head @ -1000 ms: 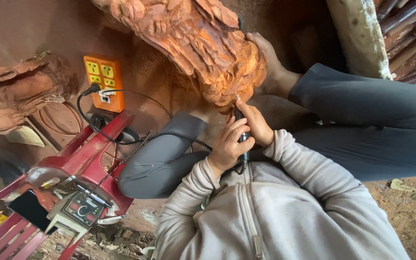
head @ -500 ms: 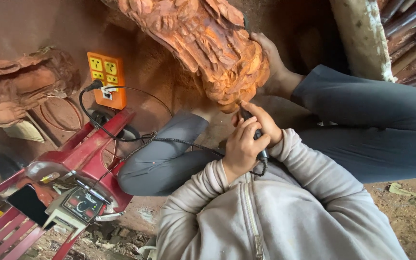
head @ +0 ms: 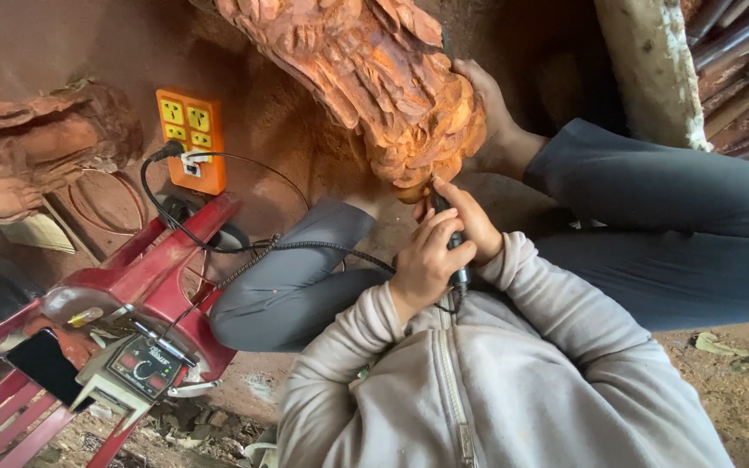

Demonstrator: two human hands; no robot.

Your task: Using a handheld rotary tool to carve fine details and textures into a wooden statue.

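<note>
Lowered slightly, both hands still grip the rotary tool under the carving.

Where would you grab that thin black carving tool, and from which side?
Around the slim barrel of the carving tool, coming from its cord end: the tip points up into the carved wood, so only the barrel is free. The left hand and right hand wrap it there.

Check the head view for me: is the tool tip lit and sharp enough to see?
Head view: sharp overall, slight edge distortion; the carving glows warm orange with no glare; the tool is dark, its tip shadowed under the carving and half hidden by fingers; the left background is dim.
</note>
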